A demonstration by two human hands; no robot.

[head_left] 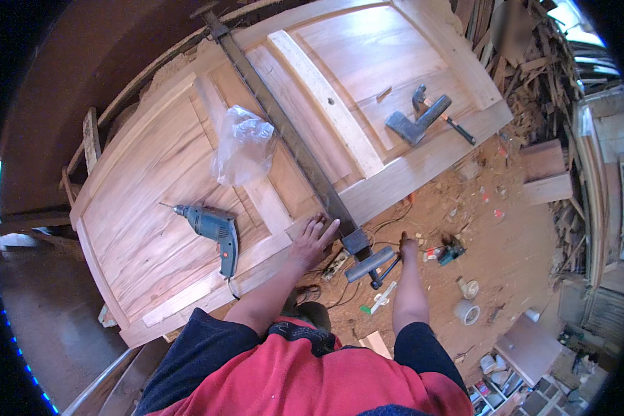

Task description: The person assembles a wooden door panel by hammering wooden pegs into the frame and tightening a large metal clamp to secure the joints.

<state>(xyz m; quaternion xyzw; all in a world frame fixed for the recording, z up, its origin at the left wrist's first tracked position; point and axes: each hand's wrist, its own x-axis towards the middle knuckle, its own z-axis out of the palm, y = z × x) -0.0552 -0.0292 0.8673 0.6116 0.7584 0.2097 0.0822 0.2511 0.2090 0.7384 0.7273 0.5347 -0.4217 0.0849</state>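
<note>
A long metal bar clamp lies across a wooden panelled door. My left hand rests with fingers spread on the door's near edge, beside the clamp's bar. At the clamp's near end, past the door edge, are a grey crosspiece and a thin dark handle. My right hand is closed at the outer end of that handle; its fingers are partly hidden. Left of my left hand lies a corded drill, and a clear plastic bag sits near the middle of the door.
On the door's right half lie a pale wooden strip, a hammer and a dark mallet-like tool. Sawdust, cords, a green power tool and a white tub are on the floor. Scrap wood is piled at the right.
</note>
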